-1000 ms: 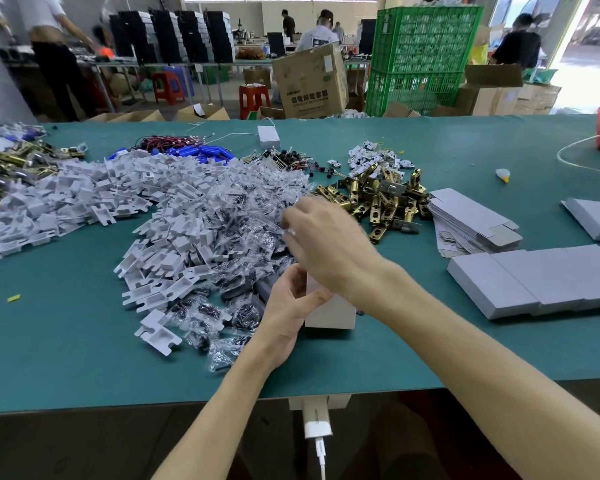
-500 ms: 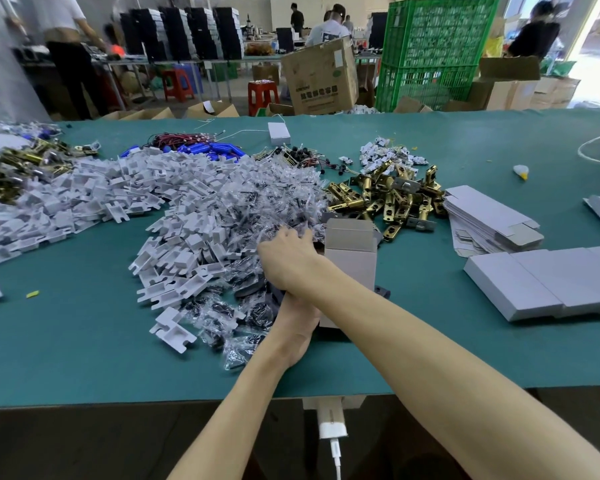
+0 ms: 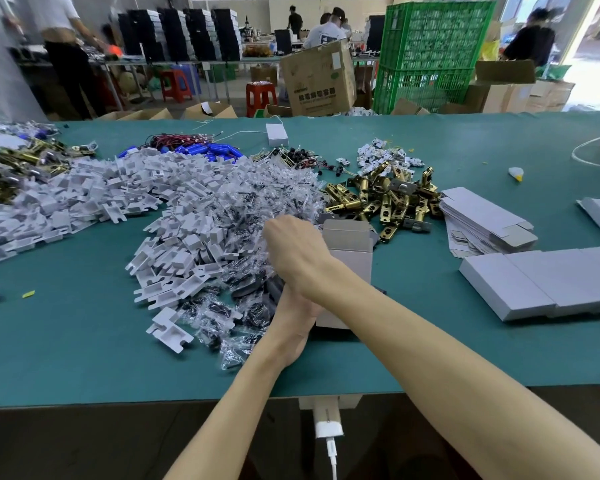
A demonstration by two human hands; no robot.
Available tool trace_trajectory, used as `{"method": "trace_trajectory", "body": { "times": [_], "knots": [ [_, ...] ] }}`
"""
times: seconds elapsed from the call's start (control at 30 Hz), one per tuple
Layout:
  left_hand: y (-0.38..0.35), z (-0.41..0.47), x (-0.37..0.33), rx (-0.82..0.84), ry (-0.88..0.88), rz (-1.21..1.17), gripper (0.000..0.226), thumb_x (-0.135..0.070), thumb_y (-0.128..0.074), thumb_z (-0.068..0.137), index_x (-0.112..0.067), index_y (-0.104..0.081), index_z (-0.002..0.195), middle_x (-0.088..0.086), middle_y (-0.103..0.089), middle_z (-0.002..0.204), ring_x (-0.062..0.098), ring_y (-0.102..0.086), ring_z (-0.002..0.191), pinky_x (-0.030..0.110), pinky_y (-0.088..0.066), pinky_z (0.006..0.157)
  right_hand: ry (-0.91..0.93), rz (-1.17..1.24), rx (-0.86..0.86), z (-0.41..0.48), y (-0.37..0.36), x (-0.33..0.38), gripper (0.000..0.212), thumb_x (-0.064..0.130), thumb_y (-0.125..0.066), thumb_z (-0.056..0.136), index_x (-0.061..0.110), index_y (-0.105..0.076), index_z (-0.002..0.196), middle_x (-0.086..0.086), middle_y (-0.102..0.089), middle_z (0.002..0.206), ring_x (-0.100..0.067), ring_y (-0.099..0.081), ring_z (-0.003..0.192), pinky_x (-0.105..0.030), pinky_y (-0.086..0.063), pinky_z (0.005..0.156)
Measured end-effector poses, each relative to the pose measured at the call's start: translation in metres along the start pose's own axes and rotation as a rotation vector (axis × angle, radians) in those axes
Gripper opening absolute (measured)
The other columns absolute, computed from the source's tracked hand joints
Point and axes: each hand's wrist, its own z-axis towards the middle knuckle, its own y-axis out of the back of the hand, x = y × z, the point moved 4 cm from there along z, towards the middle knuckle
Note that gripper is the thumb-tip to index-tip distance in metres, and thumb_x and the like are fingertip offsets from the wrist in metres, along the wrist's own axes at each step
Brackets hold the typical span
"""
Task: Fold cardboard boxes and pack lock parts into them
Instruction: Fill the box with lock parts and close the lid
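Observation:
A small grey cardboard box (image 3: 352, 263) stands upright on the green table (image 3: 84, 344), its top flap open. My left hand (image 3: 291, 320) grips its lower left side. My right hand (image 3: 297, 252) crosses over the left wrist, its fingers curled down into a heap of clear plastic bags with dark small parts (image 3: 257, 209); the fingertips are hidden. Brass latch parts (image 3: 381, 199) lie in a pile just behind the box. White plastic inserts (image 3: 174, 271) are heaped to the left.
Flat box blanks (image 3: 482, 223) are stacked to the right, with closed grey boxes (image 3: 541, 282) in front of them. Blue cylinders and wires (image 3: 208, 148) lie at the back. A white charger (image 3: 328, 424) hangs at the table's near edge. People work at benches beyond.
My right hand has moved left from above the box to the heap of plastic bags. The box's open top has come into view. My left hand has stayed on the box.

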Motion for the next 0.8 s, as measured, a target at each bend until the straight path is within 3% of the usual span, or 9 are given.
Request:
{"method": "trace_trajectory", "body": {
  "times": [0.1,0.2,0.3,0.43,0.57,0.8],
  "knots": [
    [-0.002,0.000,-0.003,0.030,-0.043,0.009,0.030,-0.032,-0.074,0.080,-0.037,-0.072,0.110,-0.016,-0.077,0.105,-0.002,-0.068,0.102,0.020,-0.055,0.087,0.023,0.091,-0.159,-0.005,0.021,-0.007,0.028,-0.017,-0.048,0.093,0.007,-0.050,0.080,-0.002,-0.048,0.074,-0.019,-0.050,0.063,-0.032,-0.046,0.065],
    [0.002,0.001,0.000,-0.003,-0.036,-0.082,0.047,-0.018,-0.086,0.083,-0.013,-0.065,0.125,0.009,-0.074,0.122,0.015,-0.068,0.114,0.029,-0.056,0.093,0.021,0.252,-0.265,-0.011,0.042,-0.023,0.018,-0.012,-0.049,0.098,0.000,-0.061,0.105,-0.010,-0.064,0.097,-0.022,-0.060,0.075,-0.033,-0.055,0.071],
    [0.001,0.000,0.000,-0.016,-0.008,-0.159,0.054,-0.021,-0.084,0.079,-0.007,-0.062,0.126,0.009,-0.074,0.122,0.019,-0.070,0.113,0.029,-0.058,0.090,-0.021,0.428,-0.311,-0.019,0.060,-0.050,0.028,-0.013,-0.049,0.096,0.000,-0.062,0.117,-0.011,-0.068,0.101,-0.023,-0.065,0.087,-0.036,-0.057,0.080],
    [0.001,-0.001,-0.001,-0.027,-0.005,-0.150,0.052,-0.024,-0.084,0.078,-0.009,-0.063,0.123,0.006,-0.076,0.120,0.023,-0.070,0.114,0.035,-0.060,0.094,-0.139,0.614,-0.255,-0.030,0.067,-0.094,0.030,-0.009,-0.058,0.094,0.008,-0.063,0.119,-0.006,-0.069,0.095,-0.018,-0.067,0.080,-0.034,-0.060,0.075],
    [0.002,0.000,0.001,-0.021,-0.020,-0.146,0.051,-0.023,-0.084,0.079,-0.010,-0.063,0.124,0.005,-0.075,0.120,0.022,-0.070,0.114,0.036,-0.059,0.095,-0.142,0.571,-0.176,-0.044,0.063,-0.123,0.034,-0.002,-0.068,0.089,0.016,-0.066,0.118,-0.002,-0.071,0.086,-0.015,-0.068,0.075,-0.036,-0.060,0.076],
    [0.002,0.000,0.002,-0.003,-0.021,-0.164,0.051,-0.022,-0.084,0.081,-0.009,-0.063,0.125,0.007,-0.075,0.122,0.025,-0.069,0.116,0.039,-0.059,0.096,-0.116,0.525,-0.125,-0.057,0.048,-0.131,0.030,0.002,-0.072,0.089,0.021,-0.069,0.112,-0.001,-0.071,0.084,-0.017,-0.068,0.083,-0.036,-0.057,0.082]
  ]
}}
